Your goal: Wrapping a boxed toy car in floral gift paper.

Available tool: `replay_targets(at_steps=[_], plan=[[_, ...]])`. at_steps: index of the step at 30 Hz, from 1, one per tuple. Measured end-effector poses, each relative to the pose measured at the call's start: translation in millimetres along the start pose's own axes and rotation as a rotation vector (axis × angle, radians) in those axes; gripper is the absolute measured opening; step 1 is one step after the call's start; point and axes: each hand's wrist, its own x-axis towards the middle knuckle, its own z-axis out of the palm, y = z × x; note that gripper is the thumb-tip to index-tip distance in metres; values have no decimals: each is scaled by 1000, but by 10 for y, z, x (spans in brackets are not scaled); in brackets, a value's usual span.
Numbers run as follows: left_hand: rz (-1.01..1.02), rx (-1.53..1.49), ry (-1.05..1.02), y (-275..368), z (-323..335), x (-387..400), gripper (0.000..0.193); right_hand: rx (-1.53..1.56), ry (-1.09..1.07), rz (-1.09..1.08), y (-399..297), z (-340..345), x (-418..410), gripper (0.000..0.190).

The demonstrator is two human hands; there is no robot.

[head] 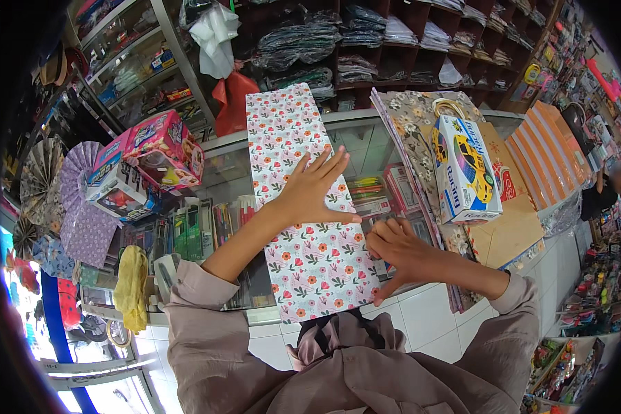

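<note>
A long strip of floral wrapping paper (315, 259) lies lengthwise on the glass counter, its near end hanging slightly past the front edge. It looks folded, with straight long sides. My left hand (310, 191) rests flat on its middle, fingers spread and thumb pointing right. At the paper's right side is my right hand (401, 253), its fingers curled beside the edge and its thumb stretched away towards the near corner. Nothing shows between that thumb and the fingers; the fingertips are partly hidden.
To the right, a boxed toy car (468, 171) stands on a brown envelope (512, 238) and floral sheets (409, 124). Toy boxes (160, 150), purple paper fans (85, 207) and a yellow cloth (131, 290) occupy the left. Stationery (196, 227) fills the glass counter (227, 160).
</note>
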Motion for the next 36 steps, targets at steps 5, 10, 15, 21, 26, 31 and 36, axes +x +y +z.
replay_targets(at_steps=[5, 10, 15, 21, 26, 31, 36], plan=[[6, 16, 22, 18, 24, 6, 124, -18, -20, -17, 1, -36, -16, 91], [-53, -281, 287, -86, -39, -14, 61, -12, -99, -71, -110, -307, -16, 86], [-247, -610, 563, -261, -626, -144, 35, 67, 24, -35, -225, -496, 104, 55], [-303, -572, 579, -69, -1035, -494, 28, -475, 355, -378, -455, -15, 843, 38], [-345, -454, 406, -22, -989, -867, 28, -562, 481, -584, -332, 129, 1482, 38], [-448, -462, 472, 118, -967, -1126, 25, -701, 440, -624, -345, -117, 1556, 13], [-210, -374, 149, 290, -1045, -1330, 29, -436, 572, -554, -277, -564, 1144, 20]])
